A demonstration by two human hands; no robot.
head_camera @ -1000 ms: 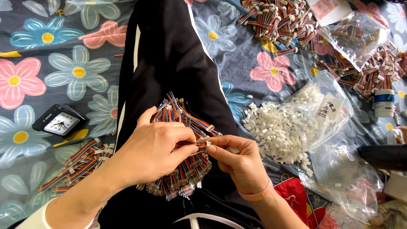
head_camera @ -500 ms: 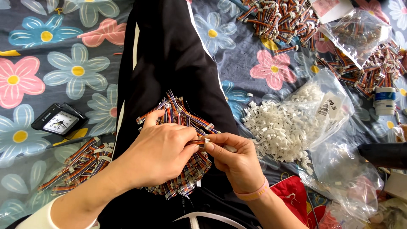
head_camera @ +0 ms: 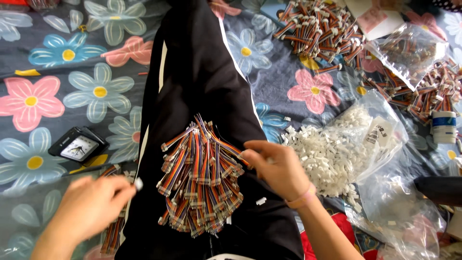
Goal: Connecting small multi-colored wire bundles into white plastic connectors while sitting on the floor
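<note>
A bundle of multicoloured ribbon cables (head_camera: 202, 180) with white ends lies on my black-trousered leg (head_camera: 197, 72). My left hand (head_camera: 91, 207) has swung out to the left of the leg and pinches one small cable with a white connector (head_camera: 138, 183) at its fingertips, above a heap of cables (head_camera: 113, 231) on the floral sheet. My right hand (head_camera: 276, 168) rests at the bundle's right edge, fingertips curled on a cable end (head_camera: 243, 156). A pile of loose white plastic connectors (head_camera: 320, 154) lies just right of that hand.
A small black clock (head_camera: 79, 144) lies on the flowered sheet (head_camera: 57, 86) at left. More ribbon cable heaps (head_camera: 317, 29) and clear plastic bags (head_camera: 409, 50) fill the upper right. A white-and-blue small jar (head_camera: 443, 126) stands at far right; a red item (head_camera: 337, 231) lies below.
Both hands were together over the bundle working one cable. Now the left hand has moved away left and down with a cable; the right hand stays by the bundle's edge.
</note>
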